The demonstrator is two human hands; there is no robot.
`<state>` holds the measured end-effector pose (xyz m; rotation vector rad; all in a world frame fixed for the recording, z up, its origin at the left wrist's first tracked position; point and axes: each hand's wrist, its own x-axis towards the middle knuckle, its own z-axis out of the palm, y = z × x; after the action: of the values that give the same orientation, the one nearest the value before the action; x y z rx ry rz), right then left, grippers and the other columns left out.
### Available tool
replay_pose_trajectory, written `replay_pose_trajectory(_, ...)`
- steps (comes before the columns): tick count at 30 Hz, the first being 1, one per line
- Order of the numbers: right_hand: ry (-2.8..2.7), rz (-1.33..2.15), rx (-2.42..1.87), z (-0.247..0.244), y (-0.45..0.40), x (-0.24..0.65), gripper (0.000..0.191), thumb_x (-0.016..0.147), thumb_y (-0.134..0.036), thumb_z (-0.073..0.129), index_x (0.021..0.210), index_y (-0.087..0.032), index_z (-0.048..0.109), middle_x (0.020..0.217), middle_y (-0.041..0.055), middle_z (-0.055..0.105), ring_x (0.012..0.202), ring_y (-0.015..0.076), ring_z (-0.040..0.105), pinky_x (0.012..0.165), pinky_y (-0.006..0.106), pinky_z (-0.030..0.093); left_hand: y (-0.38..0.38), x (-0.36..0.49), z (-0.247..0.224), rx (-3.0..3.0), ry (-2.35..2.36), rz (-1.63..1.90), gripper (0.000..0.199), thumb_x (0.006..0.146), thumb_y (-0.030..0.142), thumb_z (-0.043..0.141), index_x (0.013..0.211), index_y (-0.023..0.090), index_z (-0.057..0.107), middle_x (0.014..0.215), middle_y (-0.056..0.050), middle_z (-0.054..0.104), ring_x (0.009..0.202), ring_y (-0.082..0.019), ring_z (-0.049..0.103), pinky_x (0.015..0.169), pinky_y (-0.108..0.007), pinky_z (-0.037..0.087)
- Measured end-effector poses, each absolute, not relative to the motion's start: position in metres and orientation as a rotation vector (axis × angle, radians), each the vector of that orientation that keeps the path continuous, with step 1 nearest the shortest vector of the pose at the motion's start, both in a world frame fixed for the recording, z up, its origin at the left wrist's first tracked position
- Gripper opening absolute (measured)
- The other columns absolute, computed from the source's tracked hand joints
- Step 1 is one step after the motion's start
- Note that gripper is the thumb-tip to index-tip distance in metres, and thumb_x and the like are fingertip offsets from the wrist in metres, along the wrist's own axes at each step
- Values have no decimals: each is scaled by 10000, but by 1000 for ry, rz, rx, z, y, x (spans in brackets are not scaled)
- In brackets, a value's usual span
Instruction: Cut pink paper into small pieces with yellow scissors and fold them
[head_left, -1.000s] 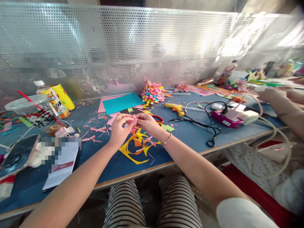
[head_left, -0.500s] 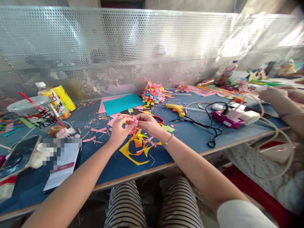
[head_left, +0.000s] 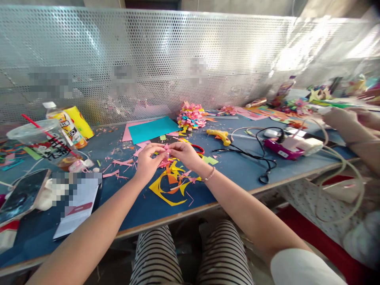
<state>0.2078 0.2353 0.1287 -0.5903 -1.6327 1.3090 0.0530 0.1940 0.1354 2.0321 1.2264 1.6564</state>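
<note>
Between the fingertips of both hands is a small piece of pink paper [head_left: 166,148], partly hidden by the fingers. My left hand [head_left: 149,159] pinches it from the left, and my right hand [head_left: 185,155] pinches it from the right. Below them on the table lie yellow paper offcuts [head_left: 160,190] and an orange scrap [head_left: 172,176]. Thin pink paper scraps [head_left: 123,162] are scattered left of my left hand. The red handle of what looks like scissors [head_left: 198,149] shows just behind my right hand.
A yellow glue gun [head_left: 219,136] and black cables [head_left: 249,155] lie right, near a purple power strip [head_left: 283,148]. Behind are a blue paper sheet [head_left: 154,130] and a paper flower ball [head_left: 191,116]. Left stand a plastic cup [head_left: 50,138] and bottle [head_left: 69,128]. Another person's hand [head_left: 341,118] is far right.
The fingertips of both hands have shifted slightly around the pink paper, which now stands more upright between them. The things on the table lie as before.
</note>
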Motion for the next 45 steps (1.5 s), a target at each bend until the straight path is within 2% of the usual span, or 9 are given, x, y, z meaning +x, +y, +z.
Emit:
replay_pose_trajectory(9, -1765, 1043, -692, 137, 229, 205, 133, 740, -231, 566, 759, -136, 657, 680, 6, 647, 606, 92, 561, 580, 205, 434, 191, 59, 135, 1687, 1240, 1626, 156, 694, 332, 641, 682, 177, 634, 860, -55, 656, 801, -169, 607, 701, -282, 472)
replay_pose_trajectory(15, -1741, 1056, -720, 136, 227, 202, 111, 721, -191, 557, 701, -126, 645, 647, 2, 626, 584, 80, 534, 569, 199, 413, 194, 61, 132, 1526, 1195, 1671, 228, 656, 350, 672, 768, 169, 589, 765, -28, 634, 718, -146, 606, 685, -271, 480)
replay_pose_trajectory(20, -1546, 1264, -629, 135, 229, 201, 76, 707, -212, 591, 697, -141, 616, 629, -18, 593, 559, 68, 519, 572, 201, 426, 192, 60, 133, 1662, 1234, 1653, 167, 690, 313, 637, 788, 180, 618, 871, -48, 638, 864, -168, 595, 796, -300, 469)
replay_pose_trajectory(23, -1295, 1451, -565, 137, 230, 201, 110, 669, -231, 650, 744, -158, 617, 693, -15, 611, 602, 71, 546, 606, 204, 455, 193, 63, 132, 1578, 1181, 1672, 243, 656, 300, 672, 860, 187, 603, 971, -54, 610, 957, -174, 570, 830, -308, 464)
replay_pose_trajectory(27, -1139, 1591, -470, 137, 231, 203, 171, 617, -236, 719, 739, -165, 622, 730, -16, 626, 653, 68, 567, 644, 190, 467, 195, 67, 131, 1127, 966, 1592, 287, 623, 303, 709, 840, 176, 570, 865, -20, 616, 814, -126, 602, 784, -297, 493)
replay_pose_trajectory(31, -1134, 1692, -431, 131, 235, 203, 188, 595, -236, 748, 718, -161, 627, 663, -29, 617, 578, 51, 546, 560, 162, 448, 196, 67, 132, 833, 764, 1414, 216, 615, 268, 729, 734, 156, 588, 699, 6, 628, 665, -81, 605, 722, -238, 514)
replay_pose_trajectory(38, -1056, 1836, -373, 126, 236, 200, 214, 607, -220, 757, 764, -168, 622, 664, -34, 625, 567, 48, 551, 567, 160, 464, 196, 64, 134, 724, 645, 1370, 104, 649, 160, 699, 707, 161, 614, 723, 3, 666, 669, -69, 620, 694, -183, 523)
replay_pose_trajectory(45, -1037, 1901, -316, 124, 236, 198, 243, 604, -251, 765, 778, -176, 613, 668, -43, 627, 551, 43, 552, 553, 145, 473, 192, 64, 138, 717, 592, 1335, 76, 703, 164, 635, 759, 194, 591, 808, 0, 670, 748, -100, 630, 742, -235, 532)
